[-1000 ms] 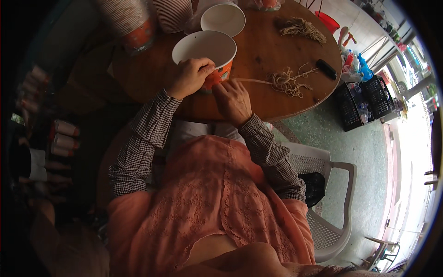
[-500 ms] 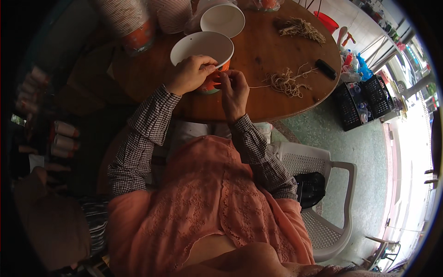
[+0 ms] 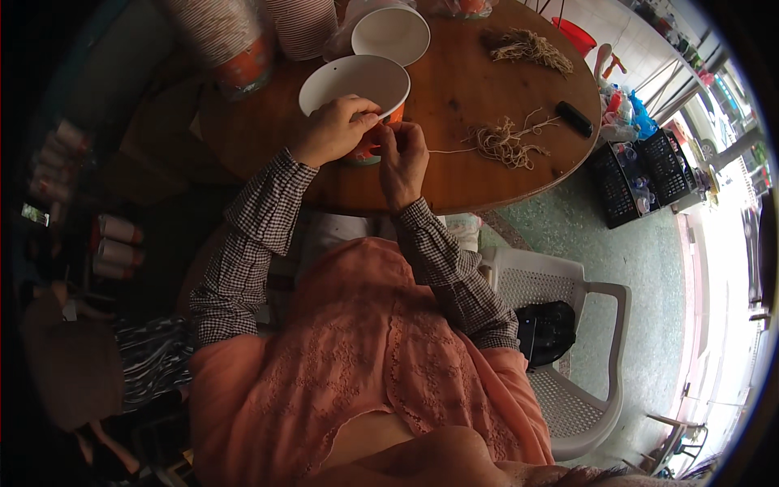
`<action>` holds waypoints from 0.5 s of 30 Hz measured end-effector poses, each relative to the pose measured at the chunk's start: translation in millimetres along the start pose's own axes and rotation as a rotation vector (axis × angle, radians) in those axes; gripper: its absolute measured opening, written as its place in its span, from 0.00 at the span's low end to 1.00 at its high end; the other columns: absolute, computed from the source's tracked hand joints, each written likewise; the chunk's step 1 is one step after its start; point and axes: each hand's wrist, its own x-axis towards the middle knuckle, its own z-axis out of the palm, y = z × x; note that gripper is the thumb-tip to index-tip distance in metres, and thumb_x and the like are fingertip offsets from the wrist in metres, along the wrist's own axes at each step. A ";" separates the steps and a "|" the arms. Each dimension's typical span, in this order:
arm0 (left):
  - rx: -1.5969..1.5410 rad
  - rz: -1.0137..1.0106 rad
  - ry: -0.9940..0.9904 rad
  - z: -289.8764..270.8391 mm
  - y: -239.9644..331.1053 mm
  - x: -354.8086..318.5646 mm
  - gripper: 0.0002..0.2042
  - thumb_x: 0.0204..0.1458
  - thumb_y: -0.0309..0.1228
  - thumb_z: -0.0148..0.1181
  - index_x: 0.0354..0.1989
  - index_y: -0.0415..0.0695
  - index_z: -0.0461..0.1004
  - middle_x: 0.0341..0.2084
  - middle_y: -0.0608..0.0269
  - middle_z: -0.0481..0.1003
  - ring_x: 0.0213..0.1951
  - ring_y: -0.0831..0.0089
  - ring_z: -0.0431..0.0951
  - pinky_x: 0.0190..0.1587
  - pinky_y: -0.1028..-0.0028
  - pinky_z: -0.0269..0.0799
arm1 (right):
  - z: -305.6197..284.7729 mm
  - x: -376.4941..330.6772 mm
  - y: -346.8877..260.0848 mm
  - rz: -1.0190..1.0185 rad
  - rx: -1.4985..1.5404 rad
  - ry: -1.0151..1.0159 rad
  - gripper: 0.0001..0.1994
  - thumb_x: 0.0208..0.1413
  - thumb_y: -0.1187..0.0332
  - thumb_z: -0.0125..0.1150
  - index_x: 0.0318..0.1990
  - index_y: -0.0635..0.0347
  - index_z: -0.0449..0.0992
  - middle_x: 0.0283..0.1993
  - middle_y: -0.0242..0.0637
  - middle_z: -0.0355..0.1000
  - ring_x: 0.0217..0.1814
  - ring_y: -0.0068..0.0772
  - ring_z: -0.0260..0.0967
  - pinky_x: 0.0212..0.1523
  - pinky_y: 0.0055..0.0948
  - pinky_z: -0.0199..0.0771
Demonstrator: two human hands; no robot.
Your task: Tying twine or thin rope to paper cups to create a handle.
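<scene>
A large paper bucket (image 3: 355, 85), white inside and orange outside, stands near the table's front edge. My left hand (image 3: 334, 131) is closed at its near rim, fingers at the lip and thumb lower; the fingertips partly hide what lies between them. Close beside it, against the bucket's outer side, my right hand (image 3: 405, 165) pinches a strand of twine. That strand (image 3: 454, 151) runs right across the wood to a loose tangle of twine (image 3: 510, 144). A small dark hole shows in the bucket's far wall.
Behind stands another white-lined bucket (image 3: 391, 36), with tall stacks of buckets (image 3: 304, 26) to its left. A twine bundle (image 3: 531, 50) and a black object (image 3: 574, 118) lie on the round wooden table (image 3: 454, 89). A white plastic chair (image 3: 604, 341) holds a black bag (image 3: 550, 334).
My right hand has shifted slightly left, closer to my left hand and the bucket, drawing the twine strand along. My left hand stays at the rim.
</scene>
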 end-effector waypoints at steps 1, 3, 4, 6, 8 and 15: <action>0.016 0.000 0.002 -0.2 2.2 0.2 0.11 0.54 0.33 0.55 0.40 0.39 0.77 0.38 0.55 0.77 0.39 0.61 0.78 0.42 0.69 0.73 | 0.5 -0.1 -0.5 -0.068 -0.088 0.017 0.06 0.55 0.72 0.57 0.35 0.65 0.69 0.29 0.39 0.72 0.29 0.27 0.71 0.32 0.24 0.71; 0.055 0.001 -0.019 -1.2 3.7 0.1 0.10 0.55 0.30 0.54 0.39 0.36 0.76 0.36 0.55 0.77 0.38 0.67 0.77 0.41 0.72 0.72 | 1.3 0.1 -3.2 -0.136 -0.174 0.032 0.06 0.55 0.72 0.58 0.34 0.64 0.69 0.29 0.39 0.72 0.29 0.29 0.71 0.32 0.25 0.72; 0.093 0.002 -0.039 -1.6 4.7 0.2 0.10 0.56 0.28 0.54 0.38 0.33 0.75 0.34 0.56 0.76 0.37 0.73 0.76 0.41 0.75 0.71 | 1.4 0.7 -4.4 -0.162 -0.189 0.005 0.06 0.54 0.72 0.58 0.35 0.64 0.68 0.29 0.39 0.72 0.28 0.30 0.71 0.31 0.26 0.72; 0.085 -0.051 -0.059 -3.8 11.8 2.7 0.10 0.55 0.29 0.55 0.37 0.33 0.75 0.31 0.56 0.77 0.35 0.73 0.76 0.39 0.75 0.71 | -0.3 2.6 -5.0 -0.189 -0.206 -0.019 0.07 0.54 0.73 0.59 0.37 0.63 0.68 0.29 0.39 0.72 0.28 0.32 0.71 0.31 0.26 0.72; 0.075 -0.109 -0.066 -4.8 12.9 3.1 0.09 0.54 0.29 0.57 0.35 0.34 0.76 0.29 0.57 0.77 0.34 0.74 0.77 0.38 0.75 0.71 | -4.8 3.0 -6.9 -0.199 -0.149 -0.108 0.10 0.53 0.73 0.59 0.41 0.62 0.67 0.29 0.40 0.72 0.27 0.33 0.72 0.30 0.27 0.72; 0.013 -0.023 0.210 4.6 4.9 2.1 0.08 0.48 0.32 0.62 0.28 0.40 0.75 0.24 0.57 0.77 0.28 0.65 0.78 0.33 0.70 0.72 | -34.8 20.4 -19.6 -0.240 -0.265 -0.144 0.12 0.53 0.73 0.59 0.44 0.59 0.68 0.28 0.38 0.72 0.29 0.29 0.73 0.29 0.28 0.72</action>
